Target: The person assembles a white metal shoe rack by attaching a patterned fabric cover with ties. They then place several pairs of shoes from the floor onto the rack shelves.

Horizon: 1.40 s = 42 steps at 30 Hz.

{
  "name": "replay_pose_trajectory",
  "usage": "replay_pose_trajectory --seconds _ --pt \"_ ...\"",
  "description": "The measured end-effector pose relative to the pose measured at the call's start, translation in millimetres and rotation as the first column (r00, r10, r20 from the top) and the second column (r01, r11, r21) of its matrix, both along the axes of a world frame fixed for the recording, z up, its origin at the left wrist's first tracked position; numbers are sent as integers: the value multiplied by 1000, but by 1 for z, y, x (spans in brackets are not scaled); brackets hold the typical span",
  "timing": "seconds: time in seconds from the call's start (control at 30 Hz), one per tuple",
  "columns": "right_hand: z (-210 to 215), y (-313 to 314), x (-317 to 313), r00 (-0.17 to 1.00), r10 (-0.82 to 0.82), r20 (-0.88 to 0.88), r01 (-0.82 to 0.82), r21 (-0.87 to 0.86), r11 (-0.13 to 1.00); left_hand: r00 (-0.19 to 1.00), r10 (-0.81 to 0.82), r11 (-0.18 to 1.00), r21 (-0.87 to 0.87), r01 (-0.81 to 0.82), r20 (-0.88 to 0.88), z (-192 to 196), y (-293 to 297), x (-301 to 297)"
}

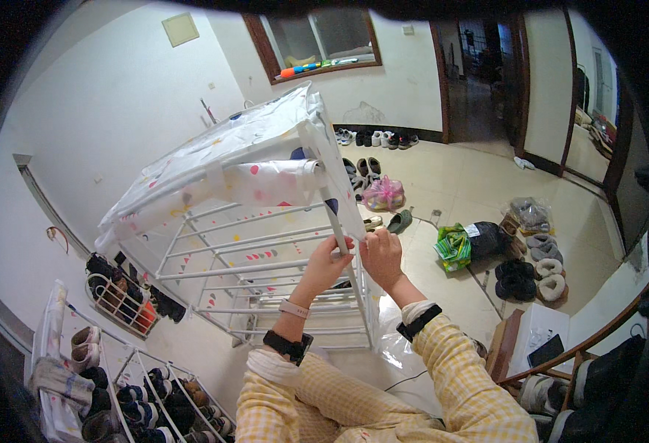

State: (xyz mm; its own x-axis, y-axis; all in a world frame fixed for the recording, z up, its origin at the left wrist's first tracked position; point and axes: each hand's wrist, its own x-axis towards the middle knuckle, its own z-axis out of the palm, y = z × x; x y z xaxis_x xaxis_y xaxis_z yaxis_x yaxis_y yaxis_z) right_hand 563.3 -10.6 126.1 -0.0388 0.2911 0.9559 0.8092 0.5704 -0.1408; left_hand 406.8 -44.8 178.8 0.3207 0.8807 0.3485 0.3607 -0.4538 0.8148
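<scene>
Hands (357, 258) both closed on rack post (337, 221) at cover edge (343, 188); open floor (457, 184) rightward, seemingly.

Open gaps between rack rails (250, 255)

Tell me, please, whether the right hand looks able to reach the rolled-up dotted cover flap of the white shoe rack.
Probably yes: the right hand grips the white front post, and the rolled flap hangs just above, unobstructed.

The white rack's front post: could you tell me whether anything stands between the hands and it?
Nothing visible does. The left hand and the right hand are both already at the front post of the white rack, with only the dotted cover rolled up above them.
</scene>
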Motion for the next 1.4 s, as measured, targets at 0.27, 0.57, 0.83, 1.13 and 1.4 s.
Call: replay_pose_trajectory --seconds 0.27,0.57,0.83,1.13,1.4 --pt "6 -24 17 977 214 -10 -213 -156 964 994 -22 998 57 16 105 -8 3 -1" --pt "-8 -38 1 911 402 -93 -412 -174 894 1000 -4 991 135 4 -6 -4 0 1" --pt "-18 -42 -8 866 451 -217 -486 -149 861 999 11 984 175 -19 46 -1 -4 2" --pt "-21 -43 -12 853 476 -215 -519 -247 818 995 23 992 123 -35 94 -11 -7 -5" --pt "-19 -43 3 788 525 -323 -615 -456 643 852 -60 954 281 -103 519 -20 -5 12"
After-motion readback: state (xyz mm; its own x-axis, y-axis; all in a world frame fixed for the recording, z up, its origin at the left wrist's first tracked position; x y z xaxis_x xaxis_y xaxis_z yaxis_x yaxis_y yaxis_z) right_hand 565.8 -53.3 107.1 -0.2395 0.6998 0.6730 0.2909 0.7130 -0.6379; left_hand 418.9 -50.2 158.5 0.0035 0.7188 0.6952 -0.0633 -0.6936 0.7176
